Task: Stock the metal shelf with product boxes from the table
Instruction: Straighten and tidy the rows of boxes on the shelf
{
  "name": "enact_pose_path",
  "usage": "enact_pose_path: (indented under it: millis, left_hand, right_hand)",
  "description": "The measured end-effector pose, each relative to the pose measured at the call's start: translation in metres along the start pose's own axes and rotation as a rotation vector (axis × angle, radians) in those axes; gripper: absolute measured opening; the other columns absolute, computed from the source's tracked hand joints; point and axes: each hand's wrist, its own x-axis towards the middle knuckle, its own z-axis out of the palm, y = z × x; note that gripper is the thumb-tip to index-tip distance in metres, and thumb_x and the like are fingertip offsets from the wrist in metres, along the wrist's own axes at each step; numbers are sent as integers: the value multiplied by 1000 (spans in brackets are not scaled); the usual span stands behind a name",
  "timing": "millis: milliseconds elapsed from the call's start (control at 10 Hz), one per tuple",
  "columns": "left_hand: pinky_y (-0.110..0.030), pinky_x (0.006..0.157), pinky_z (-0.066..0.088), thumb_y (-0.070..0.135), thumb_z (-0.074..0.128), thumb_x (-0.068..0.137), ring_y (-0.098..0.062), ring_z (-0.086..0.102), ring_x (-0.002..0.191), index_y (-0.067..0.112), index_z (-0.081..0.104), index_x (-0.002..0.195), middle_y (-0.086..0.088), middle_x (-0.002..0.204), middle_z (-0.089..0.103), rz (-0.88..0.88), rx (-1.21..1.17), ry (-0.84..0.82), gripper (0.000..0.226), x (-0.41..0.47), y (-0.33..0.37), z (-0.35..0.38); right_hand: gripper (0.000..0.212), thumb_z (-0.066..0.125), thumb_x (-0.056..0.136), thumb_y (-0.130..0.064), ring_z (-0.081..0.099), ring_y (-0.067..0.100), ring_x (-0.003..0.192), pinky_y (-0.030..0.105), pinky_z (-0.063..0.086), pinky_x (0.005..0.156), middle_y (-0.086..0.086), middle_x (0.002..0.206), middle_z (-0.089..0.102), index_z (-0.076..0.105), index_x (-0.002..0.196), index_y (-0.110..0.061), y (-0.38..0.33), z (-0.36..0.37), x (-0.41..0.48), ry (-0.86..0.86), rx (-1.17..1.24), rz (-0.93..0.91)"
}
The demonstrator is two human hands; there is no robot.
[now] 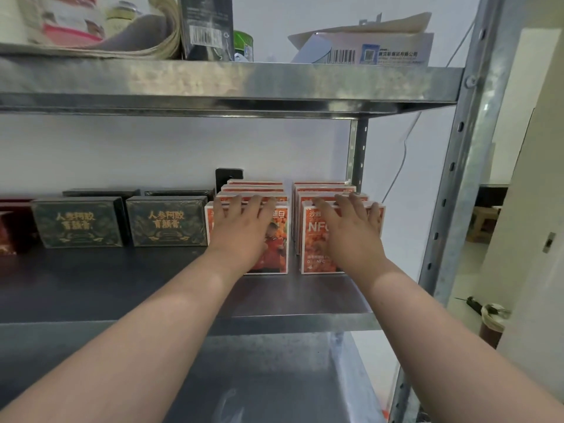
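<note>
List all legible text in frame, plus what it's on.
"人参阿胶": dark green boxes; second line blurred.
"NFC": right orange box, low; larger print partly behind right hand.
"有限公司": white box, top shelf; rest blurred.
Left orange box: mostly behind left hand, unreadable.
Barcodes: digits too small.

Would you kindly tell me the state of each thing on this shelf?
left orange row: upright, front to back.
right orange row: upright, front to back.
left hand: open, resting on left orange row.
right hand: open, resting on right orange row.
green boxes: upright, untouched.
</note>
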Motion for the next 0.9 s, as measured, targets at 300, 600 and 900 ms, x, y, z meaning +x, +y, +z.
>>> enact_pose_path:
  millis: [300,600,900]
  left_hand:
    - [-68,116,10,39,66,89,-39,14,148,25,7,156,-7,162,17,-4,-7,23,90,-1,1,8]
    - [-66,116,9,41,65,90,-39,14,148,25,4,157,-9,161,16,4,-2,59,92,-4,3,11]
    - [-64,117,17,40,62,86,-35,21,148,25,23,154,-9,155,34,64,-108,170,80,-16,-11,9]
  right_hand:
    - [81,71,89,-40,17,42,152,68,3,117,15,161,30,26,156,-32,-3,2,-2,18,-8,-5]
    - [88,68,89,-47,13,42,153,67,2,118,15,163,26,17,159,-33,-2,4,-4,19,-3,-11]
    - [77,62,89,-49,16,40,153,63,7,121,16,163,26,30,156,-27,3,-2,-11,70,68,-5]
